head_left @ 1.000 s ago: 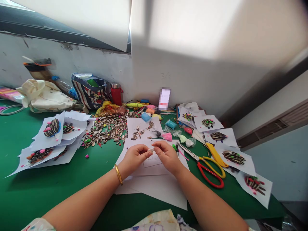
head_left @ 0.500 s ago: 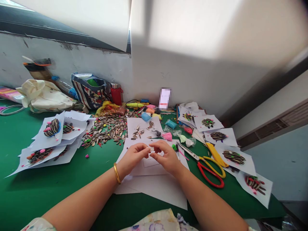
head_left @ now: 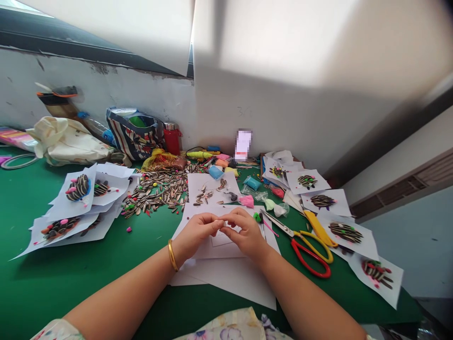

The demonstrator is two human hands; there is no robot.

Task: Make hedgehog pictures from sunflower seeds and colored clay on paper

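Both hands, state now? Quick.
Left hand: closed in a pinch; whether it holds anything can't be made out.
Right hand: curled, meeting the left; whether it's gripping anything can't be told.

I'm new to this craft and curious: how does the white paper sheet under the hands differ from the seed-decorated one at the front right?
The central white paper sheet shows thin lines; the decorated white paper sheet bears striped seeds and a pink piece.
The central sheet is partly hidden by the left hand and right hand; the decorated sheet lies away from both.
Both are white paper.
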